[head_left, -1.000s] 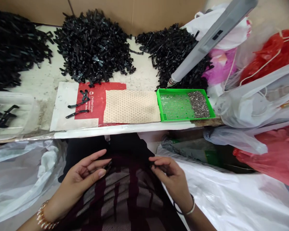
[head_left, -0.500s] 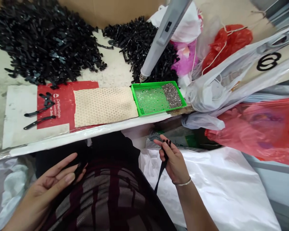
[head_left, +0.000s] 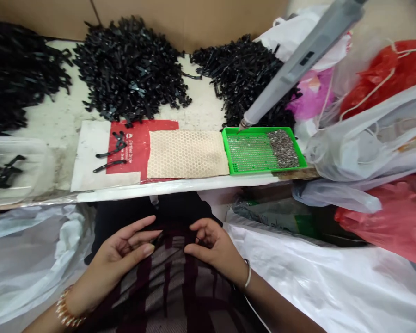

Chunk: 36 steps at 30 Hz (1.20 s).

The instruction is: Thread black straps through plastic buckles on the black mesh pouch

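Note:
My left hand point(head_left: 126, 249) is over my lap, its fingers stretched and the thumb apart; I see nothing held in it. Facing it, my right hand point(head_left: 211, 245) has loosely curved fingers with a gap to the thumb, and nothing shows in its grasp. Between them is dark patterned clothing point(head_left: 173, 277), which could hide a small dark thing. Beyond the hands, a few black plastic pieces point(head_left: 111, 165) lie on a red and white card point(head_left: 90, 157). To their right are a beige honeycomb-patterned mat point(head_left: 189, 155) and a green tray point(head_left: 230, 170) of small metal parts point(head_left: 284, 148).
Large heaps of black pieces point(head_left: 131, 69) stand along the back. A grey electric screwdriver point(head_left: 287, 78) hangs over the green tray. At left is a clear plastic tub point(head_left: 38, 171) with black pieces. Plastic bags point(head_left: 377, 212) crowd the right side.
My view has swung left, bringing the clear tub into sight. Both hands have come closer together over my lap. The black strap-like thing that was in my right hand no longer shows.

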Each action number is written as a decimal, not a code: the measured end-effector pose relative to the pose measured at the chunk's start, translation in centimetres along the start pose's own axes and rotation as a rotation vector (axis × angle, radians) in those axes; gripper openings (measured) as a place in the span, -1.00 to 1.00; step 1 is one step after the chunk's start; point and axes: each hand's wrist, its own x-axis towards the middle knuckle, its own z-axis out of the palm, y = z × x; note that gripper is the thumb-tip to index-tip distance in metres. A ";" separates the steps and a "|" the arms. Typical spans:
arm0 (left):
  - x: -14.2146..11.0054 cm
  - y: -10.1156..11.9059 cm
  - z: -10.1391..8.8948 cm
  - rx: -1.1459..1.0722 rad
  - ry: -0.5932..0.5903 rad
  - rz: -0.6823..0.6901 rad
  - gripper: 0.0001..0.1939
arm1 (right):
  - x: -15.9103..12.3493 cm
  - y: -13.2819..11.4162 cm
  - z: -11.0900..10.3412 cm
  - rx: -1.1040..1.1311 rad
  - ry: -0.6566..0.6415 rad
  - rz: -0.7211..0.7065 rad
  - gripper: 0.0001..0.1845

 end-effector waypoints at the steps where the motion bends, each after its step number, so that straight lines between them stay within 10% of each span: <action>1: 0.0 -0.1 0.0 0.020 -0.016 0.020 -0.29 | 0.0 0.1 0.3 -0.067 0.042 -0.006 -0.56; 8: -0.3 0.0 0.1 0.112 -0.105 0.110 -0.41 | -2.4 -0.9 -1.3 -0.710 -0.186 -0.245 -0.61; 16: -0.1 -0.3 -0.2 0.106 -0.162 0.128 -0.46 | -3.1 -2.0 -3.0 -0.651 -0.535 -0.149 -0.40; 27: 0.3 -0.5 -0.4 0.037 -0.166 0.100 -0.39 | -1.9 0.3 -2.7 -0.152 -0.061 0.071 -0.52; 36: -0.3 0.1 0.3 0.278 -0.175 0.211 -0.42 | -1.6 0.2 -2.2 -0.268 -0.092 -0.134 -0.68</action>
